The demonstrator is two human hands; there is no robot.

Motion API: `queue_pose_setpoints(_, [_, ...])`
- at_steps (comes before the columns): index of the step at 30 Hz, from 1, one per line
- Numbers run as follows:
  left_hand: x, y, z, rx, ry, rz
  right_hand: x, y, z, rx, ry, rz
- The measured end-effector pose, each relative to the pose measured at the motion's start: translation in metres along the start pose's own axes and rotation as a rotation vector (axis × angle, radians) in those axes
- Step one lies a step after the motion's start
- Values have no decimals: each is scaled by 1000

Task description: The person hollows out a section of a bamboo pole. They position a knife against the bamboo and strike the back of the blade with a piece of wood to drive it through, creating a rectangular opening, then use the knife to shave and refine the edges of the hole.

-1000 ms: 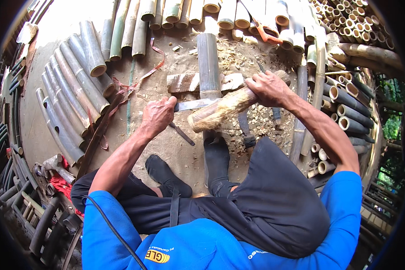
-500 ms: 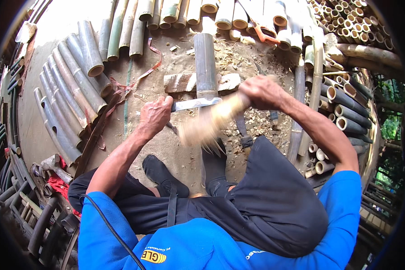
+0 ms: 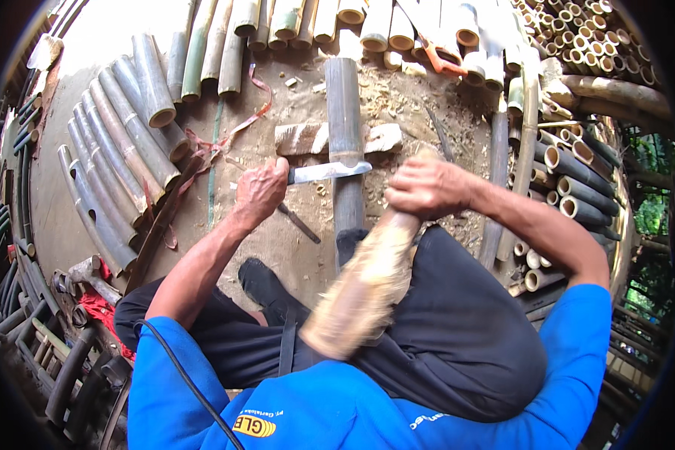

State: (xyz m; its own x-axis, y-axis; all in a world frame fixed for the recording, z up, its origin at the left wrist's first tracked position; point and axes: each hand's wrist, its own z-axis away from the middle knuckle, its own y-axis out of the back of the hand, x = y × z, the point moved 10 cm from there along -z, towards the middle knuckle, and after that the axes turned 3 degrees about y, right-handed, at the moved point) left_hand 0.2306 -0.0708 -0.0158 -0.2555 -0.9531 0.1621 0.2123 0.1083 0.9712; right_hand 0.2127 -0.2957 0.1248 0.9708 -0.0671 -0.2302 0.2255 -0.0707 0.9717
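Note:
My left hand (image 3: 260, 184) is closed round the handle of a knife (image 3: 319, 173). Its shiny blade lies across a grey bamboo tube (image 3: 343, 112), which rests over a rough wooden block (image 3: 301, 139) and runs toward my feet. In my right hand (image 3: 427, 187) is a wooden mallet (image 3: 364, 292), gripped by its narrow end. The mallet's thick, frayed head hangs over my lap, tilted toward me and apart from the knife. My fingers hide most of both handles.
Several bamboo tubes (image 3: 124, 139) lie in a row at the left, and more line the far side. Bamboo is stacked at the right (image 3: 577, 187). An orange-handled saw (image 3: 442, 61) lies far right of centre. A hammer (image 3: 94, 277) lies at the lower left. Wood chips cover the ground.
My right hand has swung the mallet away from the knife, back toward my lap. My left hand and the knife stay almost in place on the bamboo.

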Motion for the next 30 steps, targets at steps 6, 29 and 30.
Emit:
queue_pose_setpoints(6, [-2, 5, 0, 67, -20, -16, 56, -15, 25, -222, -464, -13])
queue_pose_setpoints(29, [-6, 9, -14, -8, -21, 168, 95, 64, 103, 149, -1003, -84])
queue_pose_setpoints(30, [-5, 4, -24, -166, 11, 151, 99, 58, 120, 167, -1148, -209])
